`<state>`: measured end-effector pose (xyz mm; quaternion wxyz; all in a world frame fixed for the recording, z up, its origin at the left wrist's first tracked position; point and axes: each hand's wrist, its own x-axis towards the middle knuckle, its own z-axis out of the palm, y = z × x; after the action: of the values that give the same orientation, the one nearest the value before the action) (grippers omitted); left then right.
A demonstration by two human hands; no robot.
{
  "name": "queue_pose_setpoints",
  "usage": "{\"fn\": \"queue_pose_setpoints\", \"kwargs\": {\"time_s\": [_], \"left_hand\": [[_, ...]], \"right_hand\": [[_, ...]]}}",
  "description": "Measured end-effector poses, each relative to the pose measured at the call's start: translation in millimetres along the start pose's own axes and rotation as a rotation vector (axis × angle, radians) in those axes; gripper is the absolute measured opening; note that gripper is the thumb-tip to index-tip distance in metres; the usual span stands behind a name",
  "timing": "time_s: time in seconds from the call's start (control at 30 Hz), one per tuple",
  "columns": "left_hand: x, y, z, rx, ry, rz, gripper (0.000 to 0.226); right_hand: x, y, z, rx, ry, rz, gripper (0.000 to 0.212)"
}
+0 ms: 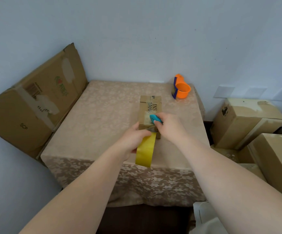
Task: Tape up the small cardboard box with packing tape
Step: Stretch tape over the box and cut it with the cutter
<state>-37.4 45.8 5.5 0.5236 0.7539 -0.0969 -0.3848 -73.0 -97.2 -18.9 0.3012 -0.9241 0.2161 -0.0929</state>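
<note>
A small cardboard box [149, 105] lies on the table [103, 115], long side pointing away from me, with printed letters and tape patches on its top. My left hand [133, 141] grips a yellowish roll of packing tape [146, 152] at the box's near end, and a strip runs from the roll up to the box. My right hand [168, 126] holds a small teal cutter [155, 119] whose blade touches the tape strip at the box's near edge.
An orange tape dispenser [180, 86] stands at the table's far right corner. A large flattened carton [34, 100] leans against the wall on the left. Several cardboard boxes [244, 122] are stacked on the right, close to the table's edge.
</note>
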Motion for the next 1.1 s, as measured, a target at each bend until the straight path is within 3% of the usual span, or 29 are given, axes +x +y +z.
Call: {"fn": "queue_pose_setpoints", "kwargs": {"time_s": [0.17,0.5,0.77,0.97,1.1], "left_hand": [[1.3,1.3,4.4,0.021,0.010,0.018,0.036],[1.5,-0.3,14.7,0.088,-0.030,-0.045,0.071],[7.8,-8.6,12.3,0.101,0.045,-0.004,0.073],[14.1,-19.5,13.1,0.074,0.065,-0.019,0.083],[17.7,-19.6,13.8,0.108,0.174,-0.025,0.083]], "right_hand": [[1.4,-4.0,0.7,-0.002,-0.008,0.030,0.035],[1.5,-3.1,-1.1,-0.019,-0.024,0.046,0.037],[5.0,-3.9,-4.7,-0.048,-0.030,0.061,0.034],[0.9,-4.5,-15.8,-0.063,0.075,0.036,0.031],[-5.5,-1.4,-16.3,-0.065,0.069,0.035,0.031]]}}
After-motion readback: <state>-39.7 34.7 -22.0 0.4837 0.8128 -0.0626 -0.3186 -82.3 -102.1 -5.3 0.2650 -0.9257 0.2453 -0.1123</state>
